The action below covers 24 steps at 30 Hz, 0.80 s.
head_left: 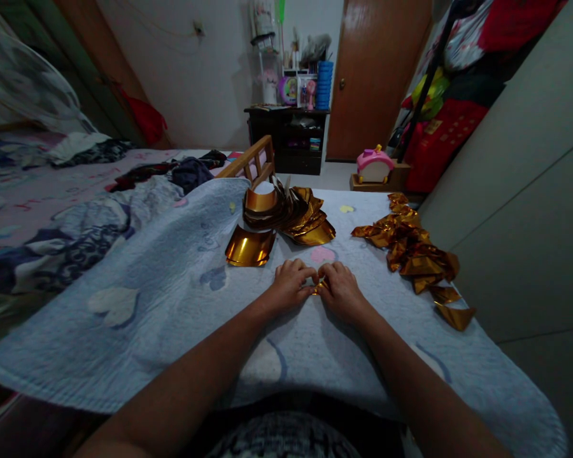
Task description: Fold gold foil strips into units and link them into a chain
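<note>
Left hand [291, 283] and right hand [342, 291] are narrowed, with foil [318, 289] pinched between their fingertips on the near side of the stack [251, 246]; seemingly light, slippery and easily creased, it is best held softly by its edges.

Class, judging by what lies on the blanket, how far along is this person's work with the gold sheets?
It looks partway. Apparently done: the folded gold pieces heaped along the right of the blanket. In hand: one small gold piece between the left hand and right hand. Seemingly left: the fanned stack of curved gold sheets beyond the left hand. Overlaps prevent a count.
</note>
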Motion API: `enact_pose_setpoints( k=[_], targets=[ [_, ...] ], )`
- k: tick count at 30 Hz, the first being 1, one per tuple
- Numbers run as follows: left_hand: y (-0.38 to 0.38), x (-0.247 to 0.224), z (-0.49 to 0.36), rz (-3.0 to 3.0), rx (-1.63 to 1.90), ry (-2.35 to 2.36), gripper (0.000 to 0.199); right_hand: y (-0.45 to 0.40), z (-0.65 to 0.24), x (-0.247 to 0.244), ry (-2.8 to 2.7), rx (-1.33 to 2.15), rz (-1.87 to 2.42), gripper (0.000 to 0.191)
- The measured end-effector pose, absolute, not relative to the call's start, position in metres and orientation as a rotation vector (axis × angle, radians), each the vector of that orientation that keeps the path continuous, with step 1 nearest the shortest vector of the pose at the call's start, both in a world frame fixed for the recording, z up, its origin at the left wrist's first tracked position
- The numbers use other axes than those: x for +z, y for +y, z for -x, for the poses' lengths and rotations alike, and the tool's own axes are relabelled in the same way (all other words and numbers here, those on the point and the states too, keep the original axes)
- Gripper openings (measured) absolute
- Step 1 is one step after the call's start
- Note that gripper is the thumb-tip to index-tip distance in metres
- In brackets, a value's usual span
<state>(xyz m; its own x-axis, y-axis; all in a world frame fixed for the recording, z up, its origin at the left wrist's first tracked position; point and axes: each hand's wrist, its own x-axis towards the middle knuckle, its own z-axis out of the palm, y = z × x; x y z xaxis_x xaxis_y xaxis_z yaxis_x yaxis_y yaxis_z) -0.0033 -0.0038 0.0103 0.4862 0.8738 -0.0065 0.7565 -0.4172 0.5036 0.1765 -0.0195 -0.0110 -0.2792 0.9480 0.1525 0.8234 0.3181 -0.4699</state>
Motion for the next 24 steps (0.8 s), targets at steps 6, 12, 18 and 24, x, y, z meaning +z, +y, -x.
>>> enact_pose_setpoints(
  k=[6, 12, 18, 24],
  targets=[
    [-0.001, 0.011, 0.005, -2.306, 0.334, 1.254, 0.018, -0.023, -0.176, -0.008, -2.16, 0.332, 1.643, 0.024],
    [0.002, 0.009, 0.008, -2.301, 0.329, 1.23, 0.019, -0.024, -0.178, -0.006, -2.15, 0.328, 1.689, 0.032],
    [0.004, 0.006, 0.009, -2.312, 0.325, 1.226, 0.018, -0.023, -0.183, -0.003, -2.155, 0.391, 1.758, 0.045],
    [0.003, 0.009, 0.009, -2.298, 0.31, 1.231, 0.019, -0.021, -0.194, -0.006, -2.147, 0.407, 1.739, 0.051]
  ],
)
